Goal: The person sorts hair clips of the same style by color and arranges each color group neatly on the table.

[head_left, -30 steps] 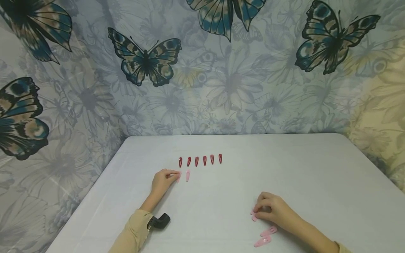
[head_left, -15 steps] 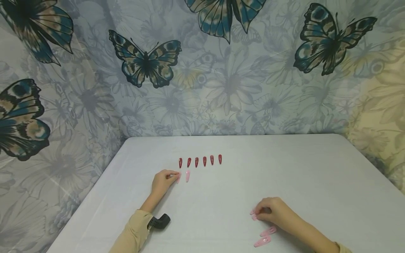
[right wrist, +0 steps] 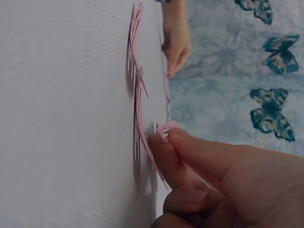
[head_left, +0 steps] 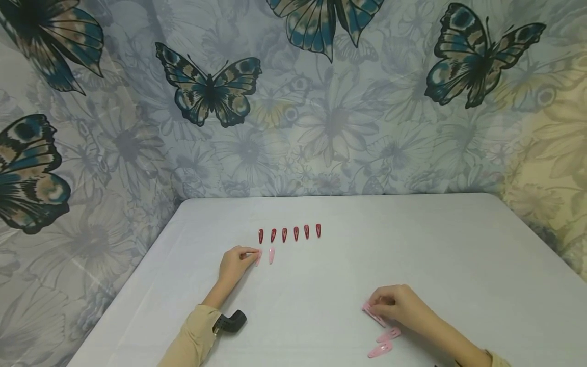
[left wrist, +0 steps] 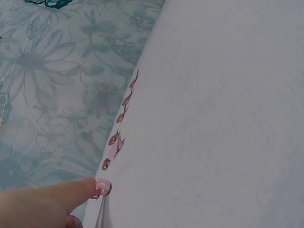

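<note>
In the head view my left hand [head_left: 236, 265] pinches a pink snap hair clip [head_left: 259, 257] lying at the left end of a short row. Its index fingertip meets that clip's broad end in the left wrist view. A second pink hair clip [head_left: 272, 255] lies just to the right. My right hand [head_left: 395, 305] pinches another pink hair clip [head_left: 377, 317] between thumb and index finger, its narrow end pointing toward me. Two more pink hair clips lie just below this hand: an upper clip [head_left: 389, 335] and a lower clip [head_left: 380, 349].
Several red hair clips [head_left: 295, 234] stand in a row beyond the pink pair, evenly spaced. The white table [head_left: 321, 285] meets a butterfly-patterned backdrop [head_left: 339, 127] at its far edge. A black device [head_left: 233, 321] is strapped to the left wrist.
The right hand has turned the pink clip it holds, and more of its length now shows, slanting down to the right. The left hand stays at its clip.
</note>
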`<action>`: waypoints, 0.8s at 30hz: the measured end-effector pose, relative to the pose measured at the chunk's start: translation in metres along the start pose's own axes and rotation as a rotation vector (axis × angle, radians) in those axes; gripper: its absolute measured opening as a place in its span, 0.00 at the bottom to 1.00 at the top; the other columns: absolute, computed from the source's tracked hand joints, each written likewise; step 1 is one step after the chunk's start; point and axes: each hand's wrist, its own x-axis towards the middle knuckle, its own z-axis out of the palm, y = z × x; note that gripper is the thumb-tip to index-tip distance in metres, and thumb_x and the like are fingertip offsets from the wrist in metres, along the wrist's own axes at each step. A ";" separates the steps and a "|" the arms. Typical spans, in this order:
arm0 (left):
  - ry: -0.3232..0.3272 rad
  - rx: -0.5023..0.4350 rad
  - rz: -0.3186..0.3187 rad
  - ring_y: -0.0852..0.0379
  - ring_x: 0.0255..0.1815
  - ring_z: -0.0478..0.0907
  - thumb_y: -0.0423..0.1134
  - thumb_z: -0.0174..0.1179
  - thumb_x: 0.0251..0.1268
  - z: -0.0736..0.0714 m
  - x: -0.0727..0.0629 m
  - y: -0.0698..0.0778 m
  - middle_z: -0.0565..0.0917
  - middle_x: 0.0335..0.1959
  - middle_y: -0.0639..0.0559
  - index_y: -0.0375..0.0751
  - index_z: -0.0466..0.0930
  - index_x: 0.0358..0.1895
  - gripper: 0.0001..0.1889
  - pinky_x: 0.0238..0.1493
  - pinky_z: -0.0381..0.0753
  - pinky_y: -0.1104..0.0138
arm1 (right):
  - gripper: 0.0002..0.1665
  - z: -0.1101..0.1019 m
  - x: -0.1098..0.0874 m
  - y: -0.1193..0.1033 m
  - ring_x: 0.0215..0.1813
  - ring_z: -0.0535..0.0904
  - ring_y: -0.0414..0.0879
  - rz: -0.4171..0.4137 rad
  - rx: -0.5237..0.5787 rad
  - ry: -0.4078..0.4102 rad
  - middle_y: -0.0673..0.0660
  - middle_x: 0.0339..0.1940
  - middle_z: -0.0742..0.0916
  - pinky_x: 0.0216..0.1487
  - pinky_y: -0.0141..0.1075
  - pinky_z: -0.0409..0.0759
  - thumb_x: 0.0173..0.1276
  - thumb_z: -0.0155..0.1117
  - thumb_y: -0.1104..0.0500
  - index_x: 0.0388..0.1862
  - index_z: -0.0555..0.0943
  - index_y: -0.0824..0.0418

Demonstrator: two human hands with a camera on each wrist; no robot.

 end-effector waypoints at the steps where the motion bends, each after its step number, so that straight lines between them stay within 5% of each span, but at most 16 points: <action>1: 0.000 -0.001 0.000 0.60 0.18 0.59 0.39 0.66 0.50 0.000 0.000 0.000 0.65 0.15 0.57 0.40 0.86 0.32 0.07 0.21 0.59 0.67 | 0.03 0.000 0.000 0.000 0.20 0.67 0.32 0.005 0.007 -0.001 0.43 0.22 0.79 0.19 0.29 0.67 0.56 0.65 0.64 0.28 0.81 0.55; 24: -0.008 -0.006 0.000 0.60 0.18 0.59 0.40 0.65 0.51 -0.001 0.000 0.002 0.65 0.15 0.57 0.41 0.86 0.33 0.08 0.21 0.59 0.67 | 0.06 0.001 0.001 0.004 0.16 0.60 0.31 0.023 0.197 -0.095 0.49 0.13 0.74 0.14 0.26 0.59 0.55 0.57 0.73 0.29 0.76 0.64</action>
